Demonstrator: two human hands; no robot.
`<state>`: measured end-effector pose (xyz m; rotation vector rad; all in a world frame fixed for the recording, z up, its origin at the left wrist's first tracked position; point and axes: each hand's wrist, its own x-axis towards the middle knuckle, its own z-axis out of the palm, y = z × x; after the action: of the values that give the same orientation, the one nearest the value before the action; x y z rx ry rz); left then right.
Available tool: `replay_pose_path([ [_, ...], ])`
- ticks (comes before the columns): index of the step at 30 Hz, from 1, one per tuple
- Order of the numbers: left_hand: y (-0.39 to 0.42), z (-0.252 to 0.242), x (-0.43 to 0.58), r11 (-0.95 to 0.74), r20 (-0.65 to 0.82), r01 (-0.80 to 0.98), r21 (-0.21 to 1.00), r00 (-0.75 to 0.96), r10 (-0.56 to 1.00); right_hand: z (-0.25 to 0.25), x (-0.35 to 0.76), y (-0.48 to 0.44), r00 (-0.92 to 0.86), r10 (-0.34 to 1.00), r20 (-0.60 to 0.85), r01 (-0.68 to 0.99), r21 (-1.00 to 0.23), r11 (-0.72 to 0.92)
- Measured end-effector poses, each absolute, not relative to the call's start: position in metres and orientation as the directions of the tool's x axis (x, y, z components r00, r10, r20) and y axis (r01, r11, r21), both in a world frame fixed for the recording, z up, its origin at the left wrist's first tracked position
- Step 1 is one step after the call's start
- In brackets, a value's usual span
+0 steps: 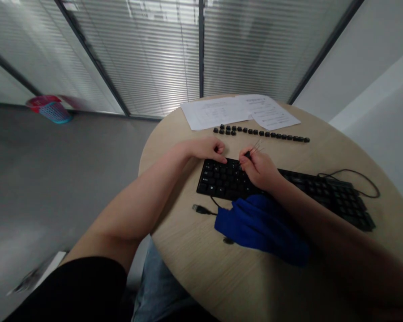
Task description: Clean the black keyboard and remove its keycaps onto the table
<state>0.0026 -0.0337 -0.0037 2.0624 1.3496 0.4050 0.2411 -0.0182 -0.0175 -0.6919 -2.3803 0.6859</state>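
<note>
A black keyboard (pixel 325 190) lies across a round wooden table (pixel 195 264). My left hand (pixel 208 149) rests with curled fingers on the keyboard's far left corner, pressing against it. My right hand (pixel 259 167) hovers over the keyboard's left half, fingers pinched round a thin wire keycap puller (pixel 255 147) whose prongs stick up and away. A row of removed black keycaps (pixel 262 133) lies beyond the keyboard. A blue cloth (pixel 262 226) sits under my right forearm, in front of the keyboard.
Two printed sheets (pixel 242 111) lie at the table's far edge. The keyboard's cable (pixel 356 172) loops at the right, and its USB plug (pixel 199 209) lies near the table's left edge. A pink and blue basket (pixel 50 108) stands on the floor by the glass wall.
</note>
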Motion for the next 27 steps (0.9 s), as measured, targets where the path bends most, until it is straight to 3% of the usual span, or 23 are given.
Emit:
replay_pose_path([
  [6,-0.0327,-0.0047,0.0029,-0.304,-0.072,0.707,0.638,0.449,0.891,-0.0207,0.2429,-0.0166,-0.708,0.586,0.394,0.288,-0.597,0.749],
  [12,-0.0326,-0.0042,0.0039,-0.296,-0.078,0.720,0.628,0.437,0.896,-0.0263,0.2417,-0.0115,-0.547,0.685,0.481,0.143,-0.753,0.643],
  [16,-0.0326,-0.0035,0.0048,-0.285,-0.073,0.723,0.630,0.420,0.904,-0.0258,0.2420,-0.0111,-0.621,0.618,0.482,0.180,-0.680,0.711],
  [20,-0.0339,-0.0003,0.0056,-0.293,-0.043,0.708,0.643,0.415,0.909,-0.0250,0.2423,-0.0110,-0.586,0.626,0.515,0.183,-0.668,0.721],
  [27,-0.0323,0.0043,0.0059,-0.348,0.135,0.628,0.696,0.362,0.923,-0.0240,0.2406,-0.0109,-0.514,0.651,0.558,0.234,-0.640,0.732],
])
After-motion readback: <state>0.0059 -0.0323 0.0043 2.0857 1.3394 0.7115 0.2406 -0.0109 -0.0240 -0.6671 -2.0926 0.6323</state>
